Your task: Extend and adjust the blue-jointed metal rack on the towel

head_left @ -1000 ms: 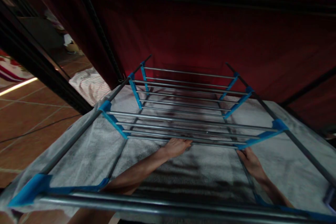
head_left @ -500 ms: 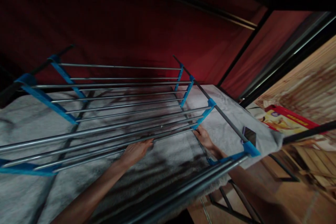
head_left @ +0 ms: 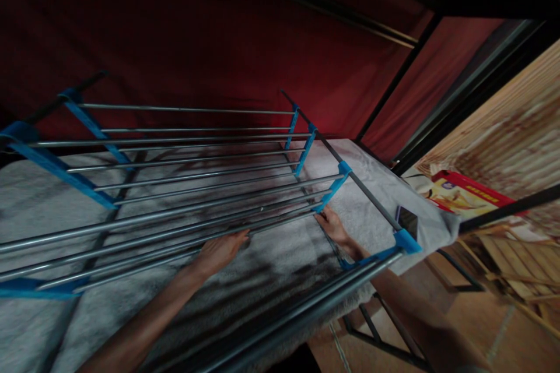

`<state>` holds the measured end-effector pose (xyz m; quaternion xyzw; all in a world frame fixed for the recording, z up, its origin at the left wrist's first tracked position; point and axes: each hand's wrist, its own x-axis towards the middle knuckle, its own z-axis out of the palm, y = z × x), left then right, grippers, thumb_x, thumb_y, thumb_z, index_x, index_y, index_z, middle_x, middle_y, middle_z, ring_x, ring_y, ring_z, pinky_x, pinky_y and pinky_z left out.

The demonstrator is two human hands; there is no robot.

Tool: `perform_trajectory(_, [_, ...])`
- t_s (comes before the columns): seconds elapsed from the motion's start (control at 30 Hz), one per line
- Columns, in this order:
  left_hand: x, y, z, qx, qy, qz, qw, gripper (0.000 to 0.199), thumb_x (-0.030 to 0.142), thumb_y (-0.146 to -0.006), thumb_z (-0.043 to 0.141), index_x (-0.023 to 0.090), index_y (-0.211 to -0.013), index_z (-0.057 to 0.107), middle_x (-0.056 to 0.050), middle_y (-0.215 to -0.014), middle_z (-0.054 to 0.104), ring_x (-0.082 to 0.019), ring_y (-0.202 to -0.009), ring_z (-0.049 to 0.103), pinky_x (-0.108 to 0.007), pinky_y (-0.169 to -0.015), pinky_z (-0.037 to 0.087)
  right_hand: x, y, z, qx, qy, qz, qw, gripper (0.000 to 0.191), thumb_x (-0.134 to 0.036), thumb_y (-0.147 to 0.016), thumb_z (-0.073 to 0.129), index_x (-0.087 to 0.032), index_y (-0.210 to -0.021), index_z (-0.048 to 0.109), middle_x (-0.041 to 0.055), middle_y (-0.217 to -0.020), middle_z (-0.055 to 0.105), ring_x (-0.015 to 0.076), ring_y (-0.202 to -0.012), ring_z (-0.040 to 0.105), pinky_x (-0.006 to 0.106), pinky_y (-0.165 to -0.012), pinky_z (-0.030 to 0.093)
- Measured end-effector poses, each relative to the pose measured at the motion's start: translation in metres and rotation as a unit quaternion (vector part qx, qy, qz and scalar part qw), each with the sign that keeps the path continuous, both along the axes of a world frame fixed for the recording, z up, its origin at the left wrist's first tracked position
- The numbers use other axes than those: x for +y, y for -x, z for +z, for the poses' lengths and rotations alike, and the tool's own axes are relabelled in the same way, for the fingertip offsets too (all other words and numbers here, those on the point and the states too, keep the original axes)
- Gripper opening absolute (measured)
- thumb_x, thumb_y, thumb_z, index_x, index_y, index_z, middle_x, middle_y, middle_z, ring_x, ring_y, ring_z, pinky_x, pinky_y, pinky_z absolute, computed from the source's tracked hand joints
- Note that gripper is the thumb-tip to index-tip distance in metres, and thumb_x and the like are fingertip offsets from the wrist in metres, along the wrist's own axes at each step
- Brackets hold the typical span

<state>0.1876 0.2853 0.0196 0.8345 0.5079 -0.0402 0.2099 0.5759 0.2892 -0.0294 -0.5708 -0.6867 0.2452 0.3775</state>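
Observation:
A tiered rack of metal tubes with blue plastic connectors lies on its side on a pale cloth (head_left: 280,268). My left hand (head_left: 222,252) is closed on a metal tube (head_left: 284,218) of the second tier from the front, about midway along it. At that tier's right end, my right hand (head_left: 333,227) pinches the lower end of a blue plastic connector (head_left: 331,193); its fingertips are partly hidden. My right forearm passes behind the nearest tier's blue connector (head_left: 405,242). A dark side pole (head_left: 371,195) links the connectors on the right.
Behind the rack hangs a dark red curtain (head_left: 210,58). A phone (head_left: 406,221) rests on the cloth at the right. Beyond it are a red and yellow box (head_left: 468,195) and wooden slatted furniture (head_left: 520,262). Black frame bars (head_left: 402,76) stand at the right.
The whole scene has shifted slightly left in view. Both hands keep their places on the rack, with no visible change of grip.

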Motion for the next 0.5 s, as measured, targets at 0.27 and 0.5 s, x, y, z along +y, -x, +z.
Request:
perform_trajectory(0.27, [0.0002, 0.0012, 0.0007, -0.012, 0.02, 0.02, 1.0, 0.05, 0.033, -0.101, 0.031, 0.035, -0.15, 0.039, -0.005, -0.135, 0.065, -0.028, -0.123, 0.062, -0.041, -0.099, 0.05, 0.004, 0.0009, -0.0081, 0.014, -0.003, -0.024, 1.0, 0.028, -0.038, -0.09, 0.054, -0.026, -0.114, 0.059, 0.0033, -0.111, 0.065, 0.0203, -0.094, 0.062, 0.034, -0.087, 0.053])
perform_trajectory(0.5, [0.0006, 0.0023, -0.0022, -0.005, 0.02, 0.018, 1.0, 0.051, 0.037, -0.102, 0.029, 0.031, -0.151, 0.039, -0.005, -0.138, 0.063, -0.031, -0.123, 0.061, -0.045, -0.101, 0.05, 0.0017, 0.0031, -0.0031, -0.002, -0.004, -0.025, 1.0, 0.029, -0.033, -0.091, 0.053, -0.024, -0.119, 0.058, 0.0045, -0.115, 0.065, 0.0219, -0.098, 0.062, 0.037, -0.092, 0.051])
